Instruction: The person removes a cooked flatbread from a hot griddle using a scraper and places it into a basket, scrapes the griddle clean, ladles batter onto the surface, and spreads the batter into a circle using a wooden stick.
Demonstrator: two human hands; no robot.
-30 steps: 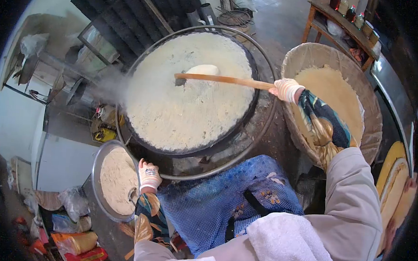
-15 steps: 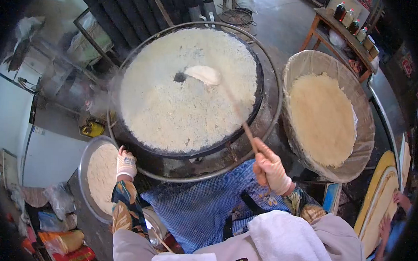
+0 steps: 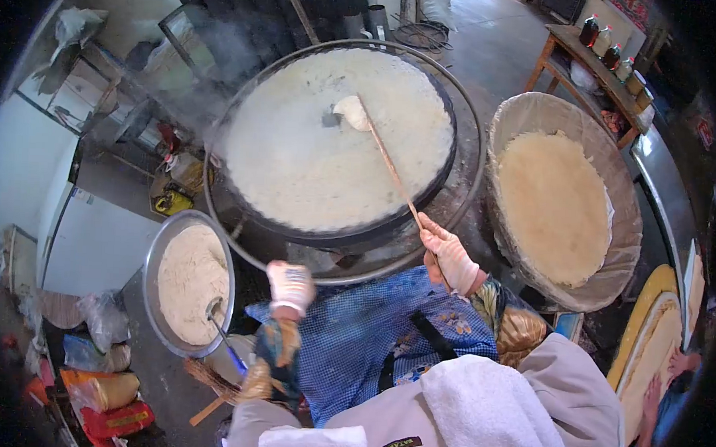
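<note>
My right hand (image 3: 452, 257), in a light glove with bare fingertips, is closed around the wooden handle of a batter spreader (image 3: 392, 175). The spreader's pale, batter-coated head rests near the middle of a large round griddle (image 3: 289, 164). White batter covers most of the griddle, with a small dark gap beside the spreader's head. My left hand (image 3: 290, 287), gloved alike, is at the near edge of the metal ring (image 3: 347, 282) around the griddle. Motion blurs its fingers, so their grip is unclear. Left of it stands a metal basin (image 3: 150, 282) of thick batter, holding a blue-handled ladle (image 3: 225, 339).
A cloth-lined basket (image 3: 626, 203) on the right holds round tan flatbread-like sheets. Bottles (image 3: 602, 41) stand on a wooden table at the far right. Another person's hands (image 3: 682, 363) touch a board at the right edge. Steam drifts at the back left.
My left hand has moved right along the near side of the ring. The spreader's head has shifted slightly left and up. The basin's ladle has come into view, and the camera has shifted.
</note>
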